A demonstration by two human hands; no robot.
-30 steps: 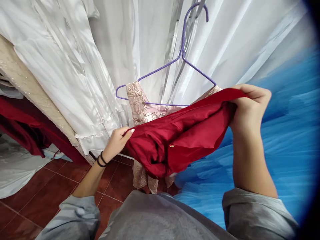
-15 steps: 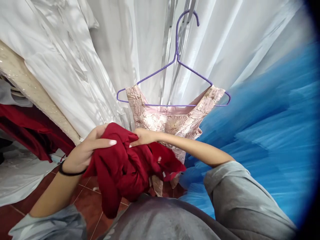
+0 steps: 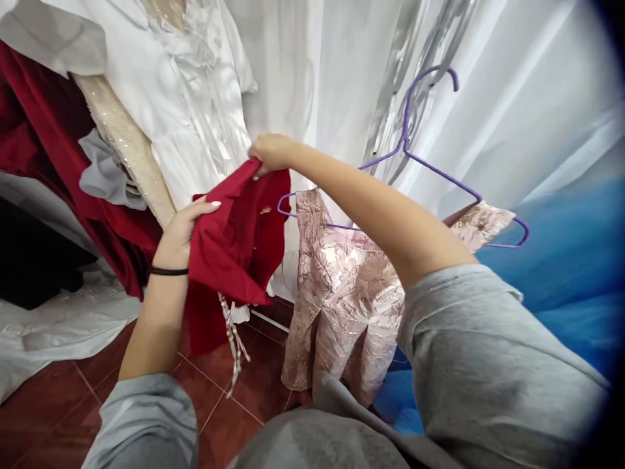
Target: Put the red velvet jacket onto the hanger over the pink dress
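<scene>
A dark red garment (image 3: 224, 254) is held up in front of me, partly folded, its lower end hanging over the floor tiles. My left hand (image 3: 183, 231) is closed on its left side, thumb on top of the cloth. With my right hand (image 3: 271, 153) I pinch its upper edge, the arm stretched across to the left. To the right, a pink floral brocade dress (image 3: 346, 293) hangs on a purple hanger (image 3: 442, 170). My right arm hides part of the dress and hanger. A beaded cord (image 3: 235, 339) dangles below the red cloth.
A white dress (image 3: 195, 104) and a beige beaded garment (image 3: 122, 133) hang at the left, beside more red cloth (image 3: 39, 111). White curtains (image 3: 336, 78) form the back. Blue tulle (image 3: 581, 280) fills the right side. Red tiles (image 3: 254, 384) lie below.
Both hands have moved up with the red garment, which is now more spread out. My right hand has shifted to its top edge. The view has swung left, showing more of the hanging clothes.
</scene>
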